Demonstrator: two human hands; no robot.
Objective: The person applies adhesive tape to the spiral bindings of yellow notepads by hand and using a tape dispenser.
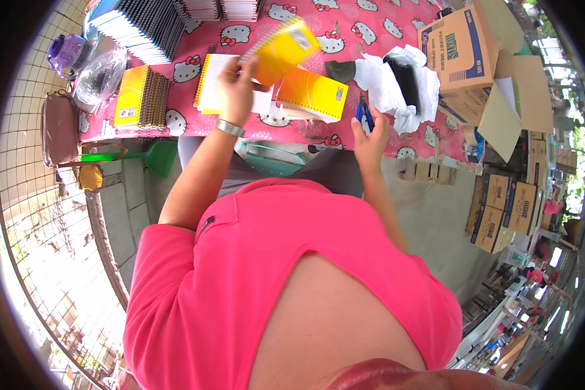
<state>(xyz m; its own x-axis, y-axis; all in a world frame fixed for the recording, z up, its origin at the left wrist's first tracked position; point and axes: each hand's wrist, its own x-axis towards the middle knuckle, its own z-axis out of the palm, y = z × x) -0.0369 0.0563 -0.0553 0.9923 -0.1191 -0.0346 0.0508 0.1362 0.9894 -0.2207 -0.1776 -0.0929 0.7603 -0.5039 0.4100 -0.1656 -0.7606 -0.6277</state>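
My left hand [236, 90] is closed on the edge of a yellow spiral notebook [285, 49], which it holds tilted above the table. Beneath that hand lie a notebook's lined white pages [209, 83]. Just right of them rests another yellow-orange spiral notebook [313, 92], cover up. In my right hand [372, 140], at the table's front edge, is a small pair of pliers [364, 116] with blue handles, its jaws pointing away from me. Beside the pliers, crumpled white paper [372, 75] holds a bundle of dark wire-like pieces [404, 84].
A pink patterned cloth [234, 36] covers the table. Yellow spiral notebooks [140, 97] are stacked at left, with taller dark-covered stacks [140, 29] behind. A clear plastic bag [102, 77] and a purple bottle [68, 55] stand far left. An opened cardboard box [458, 49] sits at right.
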